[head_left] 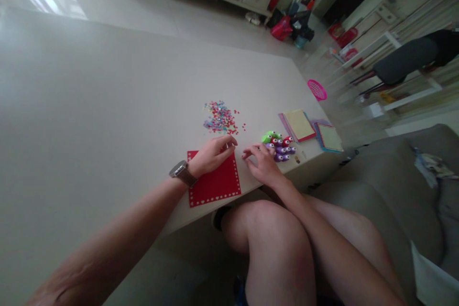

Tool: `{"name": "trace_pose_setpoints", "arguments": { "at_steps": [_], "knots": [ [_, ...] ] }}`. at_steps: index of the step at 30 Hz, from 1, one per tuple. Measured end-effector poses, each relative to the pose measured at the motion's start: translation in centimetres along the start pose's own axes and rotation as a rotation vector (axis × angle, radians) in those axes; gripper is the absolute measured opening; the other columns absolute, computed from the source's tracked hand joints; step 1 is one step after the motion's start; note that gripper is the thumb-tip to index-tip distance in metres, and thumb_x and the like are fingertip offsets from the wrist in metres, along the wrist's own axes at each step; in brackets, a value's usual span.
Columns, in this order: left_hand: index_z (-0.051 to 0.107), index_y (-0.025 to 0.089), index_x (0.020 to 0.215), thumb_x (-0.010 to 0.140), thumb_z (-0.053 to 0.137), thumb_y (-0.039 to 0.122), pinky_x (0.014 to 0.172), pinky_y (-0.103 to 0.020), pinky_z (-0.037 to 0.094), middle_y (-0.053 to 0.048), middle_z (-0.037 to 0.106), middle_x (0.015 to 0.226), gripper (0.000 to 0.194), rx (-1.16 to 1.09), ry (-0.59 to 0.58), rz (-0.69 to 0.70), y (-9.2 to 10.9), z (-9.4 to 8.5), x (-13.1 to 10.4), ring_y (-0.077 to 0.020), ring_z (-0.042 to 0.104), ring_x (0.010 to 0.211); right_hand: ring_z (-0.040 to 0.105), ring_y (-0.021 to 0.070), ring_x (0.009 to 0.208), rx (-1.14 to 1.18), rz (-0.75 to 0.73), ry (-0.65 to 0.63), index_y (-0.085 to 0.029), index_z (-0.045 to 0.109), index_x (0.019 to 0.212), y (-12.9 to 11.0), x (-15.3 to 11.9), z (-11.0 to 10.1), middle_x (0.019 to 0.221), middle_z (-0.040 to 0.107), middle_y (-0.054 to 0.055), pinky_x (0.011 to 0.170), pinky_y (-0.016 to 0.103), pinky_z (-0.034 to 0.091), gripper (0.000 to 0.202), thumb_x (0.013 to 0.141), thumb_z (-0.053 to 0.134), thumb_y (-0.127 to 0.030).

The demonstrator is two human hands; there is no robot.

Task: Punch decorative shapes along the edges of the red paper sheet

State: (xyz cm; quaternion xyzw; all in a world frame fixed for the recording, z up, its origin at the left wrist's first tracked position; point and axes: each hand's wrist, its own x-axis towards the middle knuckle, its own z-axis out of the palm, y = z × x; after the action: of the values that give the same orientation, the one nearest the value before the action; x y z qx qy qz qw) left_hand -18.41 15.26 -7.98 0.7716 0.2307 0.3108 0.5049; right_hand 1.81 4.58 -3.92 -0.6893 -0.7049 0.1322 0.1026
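Note:
A red square sheet of paper (217, 181) with a border of small pale hearts and dots lies at the table's front edge. My left hand (215, 153), wearing a watch (182, 172) on its wrist, is over the sheet's upper part, fingers loosely bent and apart, with nothing visible in them. Just right of the sheet is my right hand (263, 162), its thumb and fingertips drawn close together; anything between them is too small to make out. Beyond the hands lies a scattered pile of multicoloured confetti (221, 117). Green, red and purple pieces with white eye-like ends (281, 146) are clustered beside my right hand.
Stacks of coloured paper (299, 124) and bordered sheets (329, 136) lie near the right corner of the pale table (125, 81). A grey sofa (401, 172) stands at the right. A pink basket (317, 90) shows past the table's edge. My knees are under the front edge.

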Motion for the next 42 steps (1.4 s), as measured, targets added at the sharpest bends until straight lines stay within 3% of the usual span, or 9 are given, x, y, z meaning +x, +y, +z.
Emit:
{"name": "trace_pose_setpoints", "arguments": {
  "at_steps": [5, 10, 16, 22, 28, 33, 42],
  "knots": [
    [0.066, 0.019, 0.104, 0.103, 0.051, 0.033, 0.070, -0.029, 0.043, -0.001, 0.067, 0.086, 0.021, 0.002, 0.008, -0.003, 0.0, 0.0, 0.0, -0.0148, 0.056, 0.073, 0.046, 0.0338, 0.146, 0.022, -0.034, -0.016, -0.022, 0.063, 0.139, 0.1, 0.8, 0.0, 0.151, 0.062, 0.014, 0.115, 0.058, 0.033, 0.050, 0.089, 0.058, -0.014],
    [0.065, 0.019, 0.104, 0.102, 0.051, 0.032, 0.071, -0.029, 0.044, -0.001, 0.067, 0.087, 0.019, -0.016, 0.009, -0.006, -0.1, 0.0, 0.0, -0.0151, 0.057, 0.075, 0.047, 0.0314, 0.147, 0.054, -0.034, 0.196, -0.023, 0.066, 0.132, 0.9, 0.2, -0.5, 0.147, 0.066, 0.011, 0.119, 0.057, 0.035, 0.041, 0.093, 0.056, -0.018],
    [0.065, 0.019, 0.103, 0.102, 0.051, 0.032, 0.071, -0.030, 0.043, -0.001, 0.065, 0.084, 0.020, -0.002, 0.013, -0.004, -0.1, 0.0, 0.0, -0.0150, 0.055, 0.073, 0.048, 0.0302, 0.148, -0.080, -0.072, 0.318, -0.024, 0.067, 0.129, 4.5, -5.2, -0.2, 0.149, 0.065, 0.011, 0.121, 0.056, 0.036, 0.033, 0.098, 0.056, -0.023],
    [0.065, 0.019, 0.103, 0.102, 0.051, 0.031, 0.071, -0.029, 0.042, 0.001, 0.063, 0.082, 0.018, -0.004, 0.011, -0.003, -0.1, 0.0, -0.1, -0.0140, 0.054, 0.072, 0.045, 0.0348, 0.151, -0.136, -0.007, 0.424, -0.024, 0.056, 0.145, 8.1, -9.4, 3.1, 0.156, 0.056, 0.016, 0.121, 0.062, 0.038, 0.047, 0.098, 0.053, -0.030],
    [0.065, 0.019, 0.104, 0.103, 0.051, 0.030, 0.071, -0.029, 0.043, 0.001, 0.063, 0.082, 0.017, 0.011, 0.000, -0.009, -0.2, -0.1, -0.1, -0.0141, 0.056, 0.073, 0.041, 0.0373, 0.155, -0.126, 0.129, 0.335, -0.033, 0.054, 0.148, 6.7, -9.2, 6.3, 0.160, 0.050, 0.016, 0.121, 0.060, 0.037, 0.053, 0.096, 0.044, -0.030],
    [0.065, 0.020, 0.106, 0.104, 0.051, 0.031, 0.071, -0.029, 0.044, 0.000, 0.066, 0.085, 0.019, 0.029, -0.016, -0.015, -0.5, -0.1, -0.1, -0.0142, 0.057, 0.074, 0.044, 0.0425, 0.151, -0.129, 0.193, 0.344, -0.028, 0.060, 0.144, 6.0, -8.6, 7.1, 0.155, 0.055, 0.018, 0.118, 0.063, 0.035, 0.057, 0.092, 0.038, -0.032],
    [0.065, 0.019, 0.106, 0.104, 0.051, 0.030, 0.071, -0.029, 0.043, 0.000, 0.066, 0.084, 0.018, 0.046, -0.025, -0.024, -0.3, -0.1, -0.2, -0.0142, 0.057, 0.074, 0.053, 0.0405, 0.143, -0.166, 0.093, 0.475, -0.022, 0.065, 0.138, 6.5, -8.6, 7.7, 0.149, 0.060, 0.021, 0.115, 0.058, 0.038, 0.052, 0.095, 0.037, -0.030]
  ]
}}
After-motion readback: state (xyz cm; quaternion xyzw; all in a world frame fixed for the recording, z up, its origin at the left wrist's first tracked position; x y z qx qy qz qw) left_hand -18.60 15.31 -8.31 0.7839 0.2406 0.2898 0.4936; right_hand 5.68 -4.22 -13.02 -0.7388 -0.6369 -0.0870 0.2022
